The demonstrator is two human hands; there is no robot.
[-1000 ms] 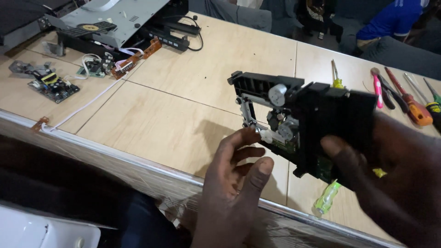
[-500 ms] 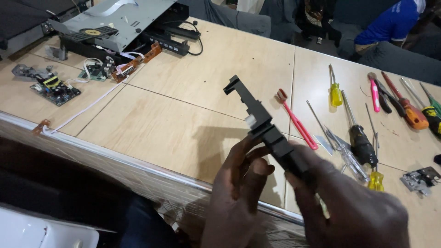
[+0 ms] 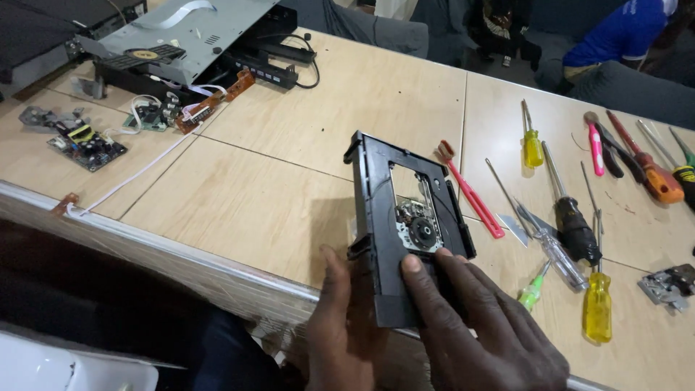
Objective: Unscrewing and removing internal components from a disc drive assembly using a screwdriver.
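Two hands grip the drive frame (image 3: 405, 224) at its near end: your left hand (image 3: 347, 326) and right hand (image 3: 485, 326) have turned it flat, mechanism now facing you, screwdrivers (image 3: 572, 217) right of it.

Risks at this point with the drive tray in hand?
1. The black drive mechanism is pinched only at its near end by the left hand and right hand; it overhangs the table edge and could drop.
2. The right-hand fingertips sit close to the exposed lens assembly; a smudge seems likely.
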